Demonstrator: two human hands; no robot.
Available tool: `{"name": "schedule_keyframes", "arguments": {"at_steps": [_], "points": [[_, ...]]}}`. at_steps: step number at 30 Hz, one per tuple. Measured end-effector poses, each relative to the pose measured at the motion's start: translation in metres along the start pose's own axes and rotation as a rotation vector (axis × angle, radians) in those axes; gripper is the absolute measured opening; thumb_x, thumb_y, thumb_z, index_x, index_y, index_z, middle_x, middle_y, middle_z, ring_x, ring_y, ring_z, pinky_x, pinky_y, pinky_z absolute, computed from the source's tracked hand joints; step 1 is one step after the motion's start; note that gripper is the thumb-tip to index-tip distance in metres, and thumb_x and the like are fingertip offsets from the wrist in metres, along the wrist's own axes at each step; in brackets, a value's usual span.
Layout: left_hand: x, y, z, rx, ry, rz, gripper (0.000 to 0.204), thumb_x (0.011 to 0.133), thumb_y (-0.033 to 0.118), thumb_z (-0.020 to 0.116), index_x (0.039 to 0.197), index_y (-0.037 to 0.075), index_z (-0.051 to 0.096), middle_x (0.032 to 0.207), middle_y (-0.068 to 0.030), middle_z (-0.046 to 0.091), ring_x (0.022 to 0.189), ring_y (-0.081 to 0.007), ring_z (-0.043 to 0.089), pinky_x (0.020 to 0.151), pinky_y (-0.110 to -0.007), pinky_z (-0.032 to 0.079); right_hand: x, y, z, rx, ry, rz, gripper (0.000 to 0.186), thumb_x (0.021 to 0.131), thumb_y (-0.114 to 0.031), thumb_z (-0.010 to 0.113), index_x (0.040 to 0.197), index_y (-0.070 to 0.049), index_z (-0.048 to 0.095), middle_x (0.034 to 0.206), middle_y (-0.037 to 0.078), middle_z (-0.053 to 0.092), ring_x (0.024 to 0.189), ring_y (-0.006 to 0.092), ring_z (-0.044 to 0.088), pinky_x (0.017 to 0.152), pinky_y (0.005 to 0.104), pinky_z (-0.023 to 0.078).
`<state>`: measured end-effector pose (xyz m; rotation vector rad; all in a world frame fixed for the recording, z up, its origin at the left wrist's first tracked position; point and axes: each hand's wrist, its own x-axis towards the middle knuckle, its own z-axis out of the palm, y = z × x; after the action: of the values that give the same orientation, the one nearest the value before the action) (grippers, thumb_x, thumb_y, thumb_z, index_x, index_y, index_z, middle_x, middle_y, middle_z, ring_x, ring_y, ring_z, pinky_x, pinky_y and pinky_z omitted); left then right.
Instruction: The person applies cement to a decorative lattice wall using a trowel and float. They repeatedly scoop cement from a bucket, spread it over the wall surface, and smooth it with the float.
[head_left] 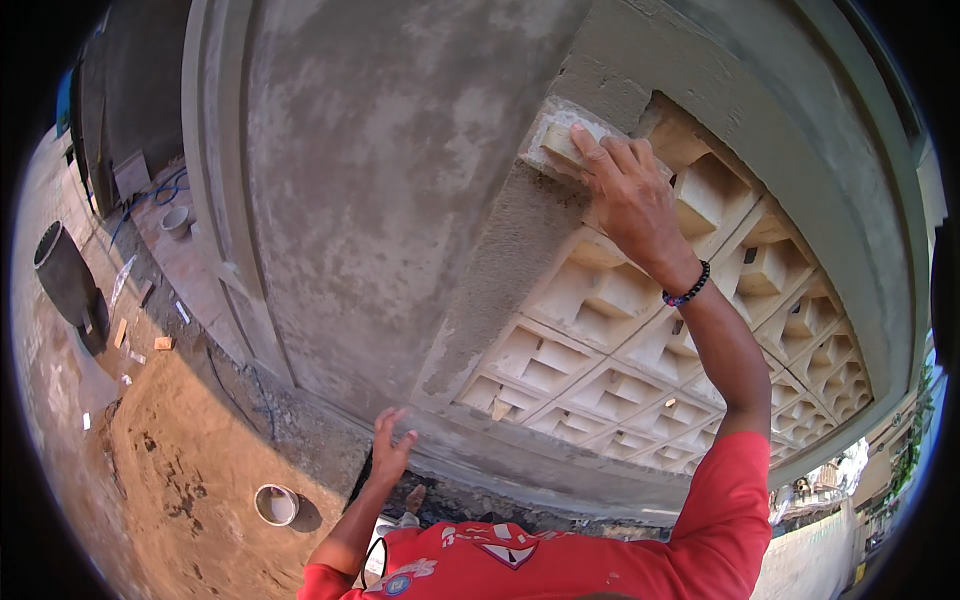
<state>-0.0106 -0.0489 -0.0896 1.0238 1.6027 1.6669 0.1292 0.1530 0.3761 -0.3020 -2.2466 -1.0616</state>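
Note:
My right hand (632, 190), with a beaded bracelet at its wrist, is closed round the handle of a pale plaster float (554, 140). The float's face is against the wet grey plaster band (515, 240) beside the vent-block panel (600, 300); its underside is hidden. Lower down, my left hand (392, 447) hangs close to the foot of the wall with its fingers apart and nothing in them. I cannot tell whether its fingertips touch the wall. Smooth, patchy grey plaster (370, 180) covers the wall left of the band.
A raised moulding (225, 130) runs down the wall's left side. On the ground stand a white bucket (277, 505) by a sand heap (190, 450), a tall dark drum (68, 280) and a small pail (175, 222). Blue hose (165, 190) and broken brick bits lie farther left.

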Motion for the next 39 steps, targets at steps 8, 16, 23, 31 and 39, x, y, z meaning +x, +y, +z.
{"name": "schedule_keyframes", "arguments": {"at_steps": [8, 16, 23, 31, 39], "points": [[0.004, 0.002, -0.007, 0.057, 0.039, 0.051, 0.046, 0.081, 0.009, 0.064, 0.124, 0.002, 0.052, 0.137, -0.0199, 0.039, 0.128, -0.0325, 0.038, 0.106, -0.039, 0.031, -0.075, -0.056, -0.001, 0.694, -0.396, 0.221, 0.048, 0.086, -0.01, 0.058, 0.133, -0.003, 0.048, 0.095, 0.015, 0.059, 0.087, 0.0287, 0.055, 0.074, 0.0367, 0.046], [0.007, -0.014, -0.001, -0.013, 0.011, 0.016, 0.045, 0.08, 0.007, 0.065, 0.124, 0.002, 0.054, 0.135, -0.0193, 0.041, 0.13, -0.0308, 0.036, 0.108, -0.038, 0.028, -0.003, 0.027, -0.073, 0.035, 0.405, 0.295, 0.063, 0.076, -0.009, 0.066, 0.136, -0.011, 0.046, 0.097, 0.014, 0.056, 0.085, 0.0266, 0.056, 0.07, 0.0378, 0.051], [0.014, 0.006, 0.019, -0.068, -0.042, -0.009, 0.045, 0.081, 0.007, 0.065, 0.125, 0.004, 0.054, 0.137, -0.0159, 0.039, 0.131, -0.0275, 0.035, 0.107, -0.038, 0.028, 0.079, 0.058, -0.045, -0.351, 0.394, 0.309, 0.063, 0.078, -0.008, 0.066, 0.136, -0.023, 0.045, 0.092, 0.017, 0.045, 0.081, 0.03, 0.055, 0.056, 0.0336, 0.055], [0.01, 0.004, 0.041, -0.057, -0.154, -0.001, 0.045, 0.081, 0.005, 0.063, 0.125, 0.001, 0.052, 0.136, -0.0129, 0.038, 0.127, -0.0262, 0.037, 0.106, -0.037, 0.029, 0.074, 0.074, -0.035, -0.286, 0.432, 0.462, 0.058, 0.075, -0.003, 0.062, 0.13, -0.017, 0.048, 0.096, 0.022, 0.046, 0.084, 0.0361, 0.052, 0.056, 0.0363, 0.056], [0.005, 0.022, 0.07, 0.022, -0.212, 0.003, 0.045, 0.082, 0.007, 0.06, 0.126, 0.001, 0.051, 0.129, -0.0108, 0.045, 0.123, -0.0246, 0.042, 0.106, -0.037, 0.029, -0.045, 0.128, -0.092, -0.344, 0.468, 0.704, 0.063, 0.074, -0.006, 0.065, 0.133, -0.023, 0.046, 0.097, 0.019, 0.043, 0.082, 0.0341, 0.053, 0.058, 0.0385, 0.056]]}}
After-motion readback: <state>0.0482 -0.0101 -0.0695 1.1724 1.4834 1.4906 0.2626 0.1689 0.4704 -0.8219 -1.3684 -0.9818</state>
